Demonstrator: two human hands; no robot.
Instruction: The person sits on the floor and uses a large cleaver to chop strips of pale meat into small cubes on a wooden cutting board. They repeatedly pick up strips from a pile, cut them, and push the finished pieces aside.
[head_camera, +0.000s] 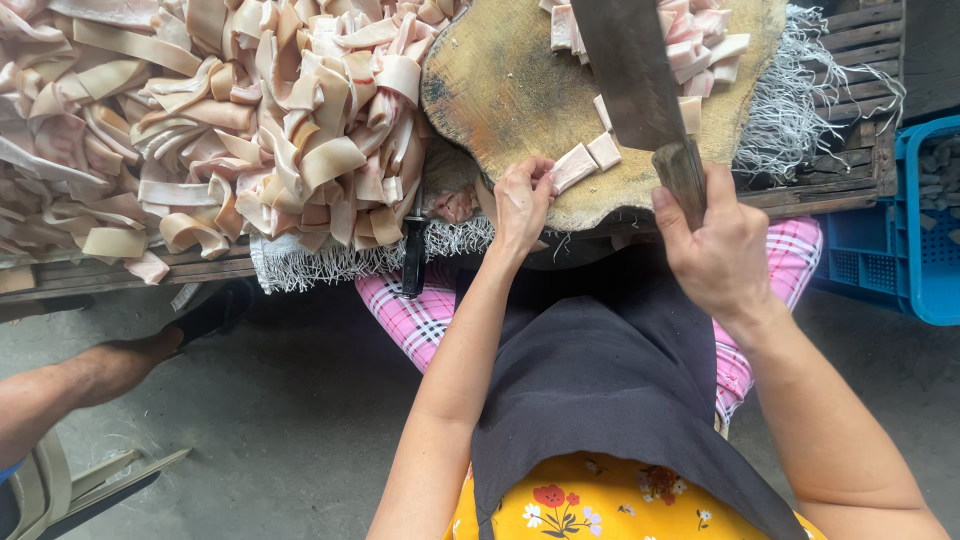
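Head view: right hand (718, 250) grips cleaver (630, 75) (broad, steel); left hand (522, 200) pinches pale strip (573, 166).

Left hand (522, 203), arm extended forward, fingers curled and pinching at the fingertips; right hand (712, 250) closed in a full grip, wrist straight.

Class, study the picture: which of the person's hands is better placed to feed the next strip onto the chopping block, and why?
The left hand. It already pinches a strip at the block edge, beside the heap of strips. The right hand is busy gripping the cleaver handle over the block.
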